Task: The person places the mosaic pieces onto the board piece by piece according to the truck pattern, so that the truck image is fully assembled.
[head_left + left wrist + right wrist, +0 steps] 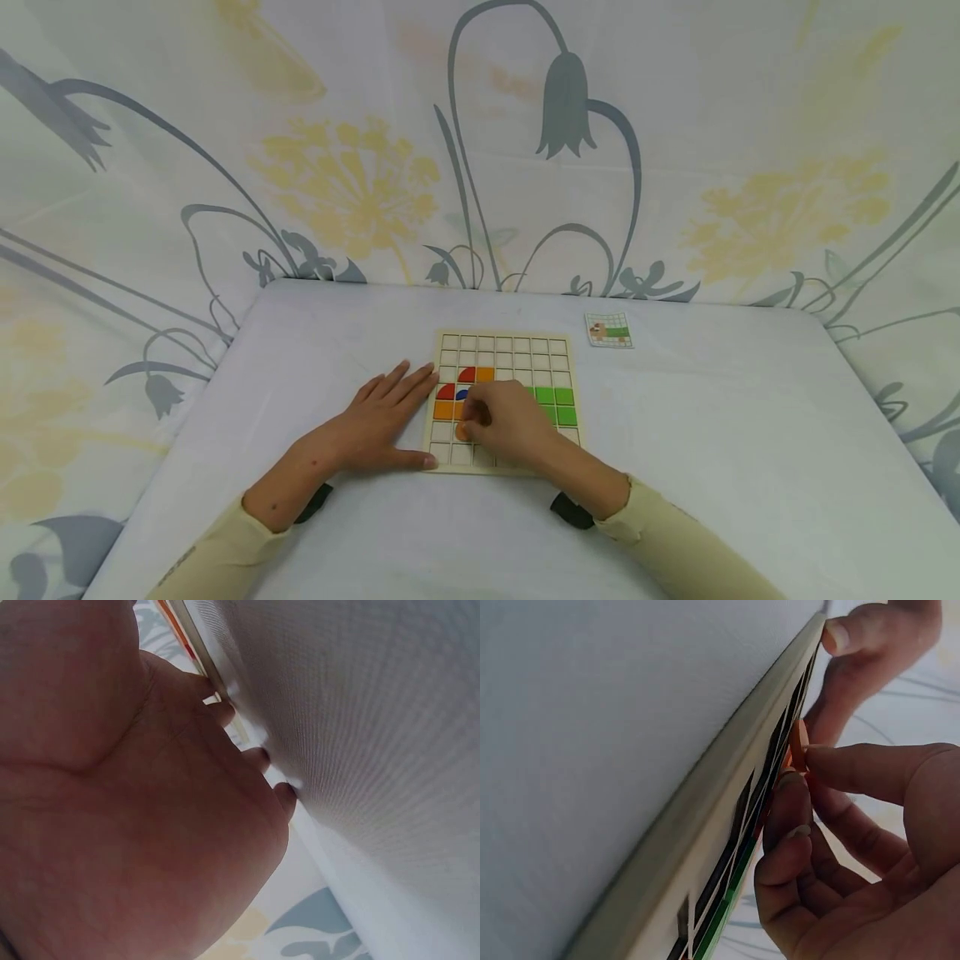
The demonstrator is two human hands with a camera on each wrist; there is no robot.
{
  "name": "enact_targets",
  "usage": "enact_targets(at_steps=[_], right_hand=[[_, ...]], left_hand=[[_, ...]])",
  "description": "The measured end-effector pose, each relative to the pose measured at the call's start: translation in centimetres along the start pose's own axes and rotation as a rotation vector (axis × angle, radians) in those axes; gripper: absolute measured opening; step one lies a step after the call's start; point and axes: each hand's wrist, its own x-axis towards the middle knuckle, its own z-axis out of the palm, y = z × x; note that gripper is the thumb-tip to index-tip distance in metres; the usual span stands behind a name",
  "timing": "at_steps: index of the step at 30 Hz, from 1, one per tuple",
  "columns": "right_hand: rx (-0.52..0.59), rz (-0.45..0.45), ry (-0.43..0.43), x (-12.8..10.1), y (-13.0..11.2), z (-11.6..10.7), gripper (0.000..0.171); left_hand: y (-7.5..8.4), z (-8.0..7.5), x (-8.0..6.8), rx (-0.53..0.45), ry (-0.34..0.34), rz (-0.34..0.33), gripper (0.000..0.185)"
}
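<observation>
No legible writing on pattern card [609,330]

Both arms wear long, pale cream sleeves that end just short of the wrists. A black strap shows under each wrist, at the left hand [375,425] and the right hand [510,425]. Both hands are bare, without rings or gloves.

Soft, even light fills the head view; the pale surface [675,467] shows only faint shadows under the hands, no glare. The backdrop [480,125] bows at the frame edges from a wide lens. Both wrist views are dimmer, the left hand [112,810] and the board [727,825] blurred at close range.
</observation>
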Motion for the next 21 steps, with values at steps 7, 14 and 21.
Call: enact_targets(at_steps=[7, 14, 21], right_hand=[[-0.019, 0.013, -0.012, -0.1, -0.4, 0.2, 0.008], [0.01, 0.008, -0.012, -0.7, 0.0, 0.0, 0.005], [0.005, 0.045, 0.102, -3.7, 3.0, -2.5, 0.006]], left_hand=[[0.1, -0.1, 0.1, 0.006, 0.002, 0.0, 0.114], [0.3, -0.3, 0.0, 0.003, -0.004, -0.002, 0.114], [0.3, -0.3, -0.1, 0.013, -0.016, -0.021, 0.114]])
